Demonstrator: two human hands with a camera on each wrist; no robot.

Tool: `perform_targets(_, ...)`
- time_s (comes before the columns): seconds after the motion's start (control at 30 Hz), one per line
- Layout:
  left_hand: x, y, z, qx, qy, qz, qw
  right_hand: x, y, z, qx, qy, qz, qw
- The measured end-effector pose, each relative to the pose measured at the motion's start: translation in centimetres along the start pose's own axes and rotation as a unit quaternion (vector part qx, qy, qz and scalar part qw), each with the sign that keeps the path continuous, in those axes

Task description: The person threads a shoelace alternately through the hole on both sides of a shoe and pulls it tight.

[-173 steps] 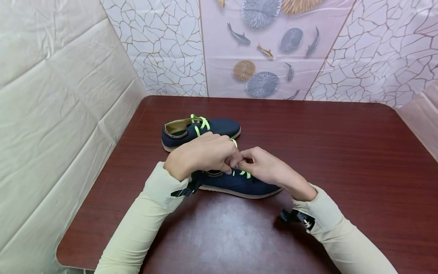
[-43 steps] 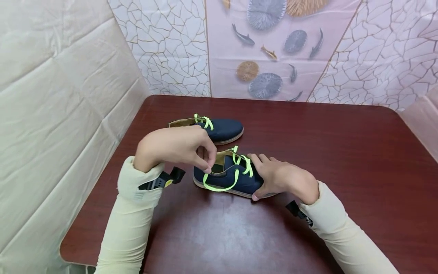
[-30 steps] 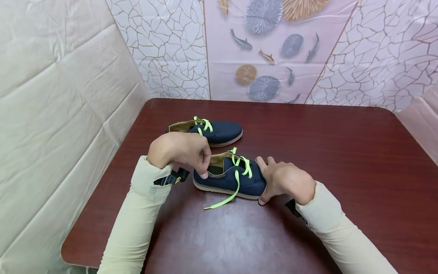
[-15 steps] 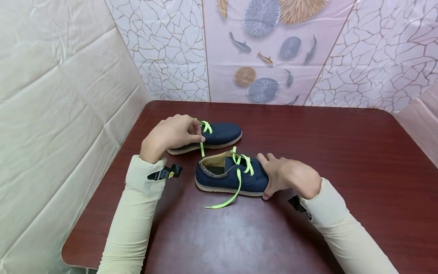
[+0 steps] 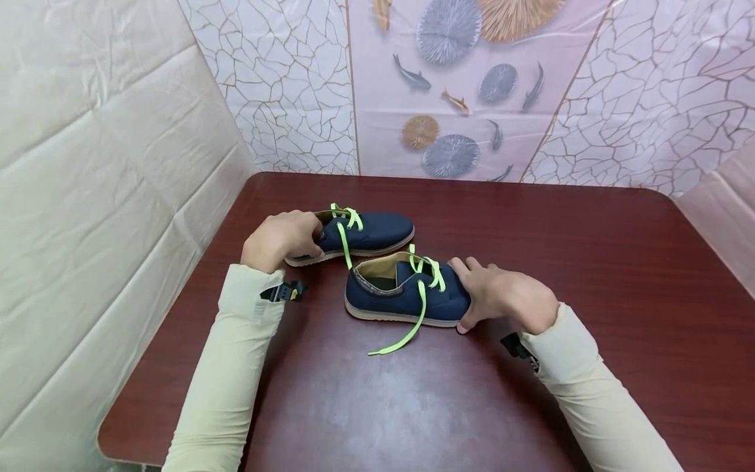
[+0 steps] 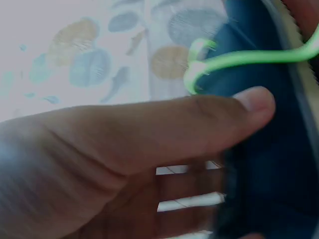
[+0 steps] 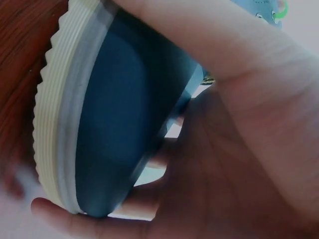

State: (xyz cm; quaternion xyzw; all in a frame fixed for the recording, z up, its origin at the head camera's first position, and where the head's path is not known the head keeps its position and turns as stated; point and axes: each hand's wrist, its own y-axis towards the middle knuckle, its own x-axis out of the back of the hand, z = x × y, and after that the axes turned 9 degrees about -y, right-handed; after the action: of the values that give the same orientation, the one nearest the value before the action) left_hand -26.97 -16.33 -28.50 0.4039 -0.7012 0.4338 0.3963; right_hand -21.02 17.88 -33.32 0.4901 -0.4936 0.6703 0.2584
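Two navy blue shoes with yellow-green laces lie on their soles, toes to the right. My left hand [image 5: 282,239] grips the far shoe [image 5: 383,231] at its heel; in the left wrist view the thumb lies along the navy upper [image 6: 269,149] and the other fingers pass behind it. Around the toe of the near shoe [image 5: 377,303] my right hand [image 5: 504,295] holds on, with the shoe's pale ridged sole [image 7: 50,119] facing the right wrist camera. A loose lace [image 5: 407,339] from the near shoe trails onto the table. The far shoe's lace [image 5: 345,246] hangs down towards the near shoe's heel.
Both shoes stand on a dark red-brown wooden table [image 5: 590,275] with rounded corners. A cream cloth wall [image 5: 88,229] borders it on the left, and a patterned backdrop [image 5: 295,85] rises behind its far edge.
The left hand has let go of the near shoe's lace, which dropped to the table, then moved from the far shoe's lace to its heel. The right hand, earlier at the laces, now holds the toe.
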Motion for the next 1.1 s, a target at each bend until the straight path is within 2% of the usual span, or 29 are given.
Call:
perform_targets(0.13, -0.5, 1.0, 1.4, -0.061, -0.004, 0.006, 0.9981, 0.0, 0.1, -0.2, 0.006, -0.001, 0.004, 1.0)
perform_targets(0.27, -0.7, 1.4, 2.2, -0.118, -0.006, -0.031, 0.9925, -0.1, 0.3, -0.4, 0.013, -0.008, 0.005, 0.9999)
perform_targets(0.43, -0.9, 1.9, 1.5, -0.158, 0.013, -0.116, 0.9806, -0.2, 0.1, -0.5, 0.008, -0.004, -0.003, 1.0)
perform_targets(0.63, -2.2, 3.0, 0.1, -0.196, 0.013, -0.153, 0.9685, -0.1, 0.0, -0.4, 0.007, 0.004, -0.001, 1.0)
perform_targets(0.9, -4.2, 4.6, -2.0, -0.245, -0.017, -0.167, 0.955, -0.1, 0.1, -0.4, -0.002, 0.009, 0.01, 0.9999)
perform_targets(1.0, -4.7, 4.8, -2.7, -0.249, -0.022, -0.159, 0.9551, -0.1, 0.0, -0.5, -0.003, 0.015, 0.007, 0.9999)
perform_targets(1.1, -4.9, 4.8, -3.2, -0.241, -0.033, -0.137, 0.9603, -0.1, -0.1, -0.7, -0.004, 0.019, 0.006, 0.9998)
